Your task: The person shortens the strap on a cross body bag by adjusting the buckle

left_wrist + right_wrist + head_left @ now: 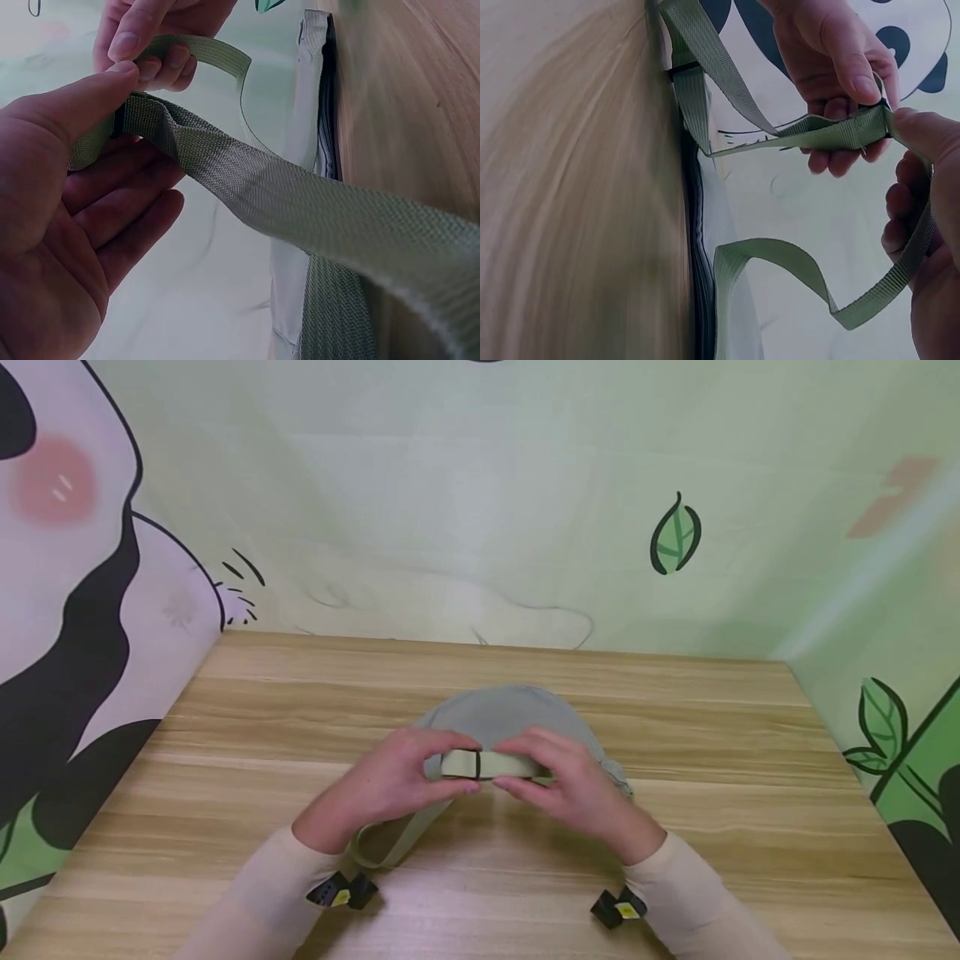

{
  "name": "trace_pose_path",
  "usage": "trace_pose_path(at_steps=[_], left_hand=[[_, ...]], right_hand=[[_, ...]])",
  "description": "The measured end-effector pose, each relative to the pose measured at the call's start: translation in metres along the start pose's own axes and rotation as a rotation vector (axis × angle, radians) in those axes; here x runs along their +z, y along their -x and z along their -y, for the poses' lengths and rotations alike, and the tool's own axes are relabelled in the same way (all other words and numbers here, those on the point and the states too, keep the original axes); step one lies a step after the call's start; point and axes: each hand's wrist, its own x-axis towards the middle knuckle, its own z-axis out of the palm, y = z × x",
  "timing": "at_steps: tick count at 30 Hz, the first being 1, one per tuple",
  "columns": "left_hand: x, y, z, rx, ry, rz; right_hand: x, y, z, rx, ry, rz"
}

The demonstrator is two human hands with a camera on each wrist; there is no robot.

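Note:
A grey fabric bag (517, 714) with a curved top edge lies on the wooden table, behind both hands. Its pale green webbing strap (513, 765) is lifted in front of it, and a thin black slider (477, 764) sits on the webbing. Thumb and fingers of my left hand (386, 777) pinch the strap just left of the slider. From the other side my right hand (581, 781) pinches the strap close to the slider. The webbing (247, 180) is doubled and twisted past the left fingers. Another length of strap (780, 255) loops from the right hand to the bag.
The wooden table (225, 760) meets a printed fabric backdrop (450, 510) at its back and sides. A strap loop (375, 852) hangs near the left wrist. Small black camera mounts (341, 891) sit on both wrists.

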Motion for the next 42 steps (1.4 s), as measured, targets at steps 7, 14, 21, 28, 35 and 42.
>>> trace_pose_path(at_steps=[7,14,21,28,35,42], left_hand=[[0.000,-0.002,-0.003,-0.035,-0.009,0.032],[-0.002,-0.001,-0.002,-0.055,0.006,0.036],[-0.007,0.004,0.003,-0.105,0.000,0.013],[-0.005,0.004,0.005,-0.076,-0.008,0.005],[-0.002,0.003,0.004,-0.035,0.010,-0.012],[0.002,0.000,0.002,0.012,0.028,-0.031]], right_hand=[[0.004,-0.005,0.004,-0.015,0.033,0.018],[0.001,-0.002,0.005,0.060,0.053,0.052],[-0.013,0.013,-0.007,0.066,0.078,0.002],[-0.014,0.010,-0.010,-0.030,0.047,-0.044],[-0.010,0.004,-0.006,-0.070,0.067,-0.035],[-0.004,0.000,0.000,-0.035,0.061,0.015]])
